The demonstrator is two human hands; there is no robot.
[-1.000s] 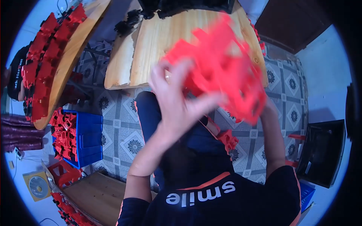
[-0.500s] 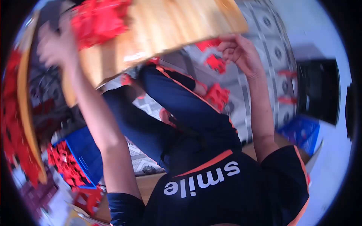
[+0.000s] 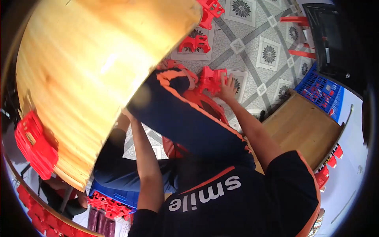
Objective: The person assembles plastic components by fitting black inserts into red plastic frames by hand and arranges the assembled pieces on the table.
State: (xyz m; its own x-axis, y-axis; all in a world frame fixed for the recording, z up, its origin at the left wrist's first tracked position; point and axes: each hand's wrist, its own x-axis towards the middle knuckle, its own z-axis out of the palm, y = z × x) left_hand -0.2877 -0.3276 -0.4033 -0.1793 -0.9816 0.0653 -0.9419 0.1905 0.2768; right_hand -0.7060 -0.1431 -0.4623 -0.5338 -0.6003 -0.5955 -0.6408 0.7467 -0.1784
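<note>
My right hand reaches down to the floor on the right, its fingers spread at the edge of a red plastic frame-like part. The fingertips overlap this part in the picture; I cannot tell whether they touch it. My left hand is low beside my knee, under the edge of the wooden table, which hides most of its fingers. A stack of similar red parts rests at the tabletop's left edge.
More red parts lie on the patterned tile floor. A blue crate stands by a low wooden board at right. At lower left, red parts fill a blue bin. Another person's arm shows at left.
The view has swung, so the table fills the upper left. Both my hands have dropped from the table's height: the right to the red part on the floor, the left beside my knee.
</note>
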